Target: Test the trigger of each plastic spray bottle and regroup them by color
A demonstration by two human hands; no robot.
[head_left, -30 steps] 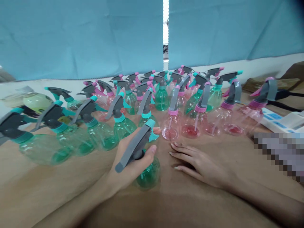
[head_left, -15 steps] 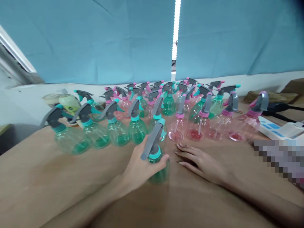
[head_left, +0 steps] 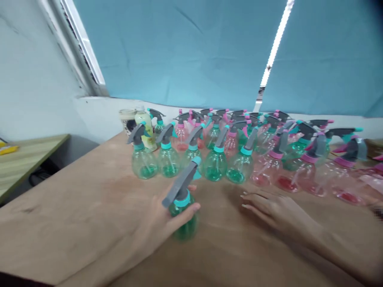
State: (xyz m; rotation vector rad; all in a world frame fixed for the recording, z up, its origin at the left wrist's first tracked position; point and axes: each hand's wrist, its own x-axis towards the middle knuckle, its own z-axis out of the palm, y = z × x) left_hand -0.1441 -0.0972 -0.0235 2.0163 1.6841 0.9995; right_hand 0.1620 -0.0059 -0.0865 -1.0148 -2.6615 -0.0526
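Note:
My left hand (head_left: 167, 219) is wrapped round the body of a green spray bottle (head_left: 184, 227) with a grey and teal trigger head, in front of the rows. To the right, my right hand (head_left: 278, 211) rests low over the table with its fingers stretched out, holding nothing. Just beyond it stand pink spray bottles (head_left: 287, 179) in a line. Green spray bottles (head_left: 215, 165) form the front row to the left of the pink ones. More green and pink bottles crowd behind them.
A wooden table (head_left: 80, 199) bears all the bottles. At its far left corner are a patterned cup (head_left: 127, 119) and a pale green bottle (head_left: 143, 117). A blue curtain (head_left: 194, 59) hangs behind. Another table (head_left: 32, 153) with a yellow item (head_left: 8, 149) stands at left.
The view has swung to the left, so the bottles appear further right. My left hand still grips the green spray bottle. My right hand stays flat and outstretched.

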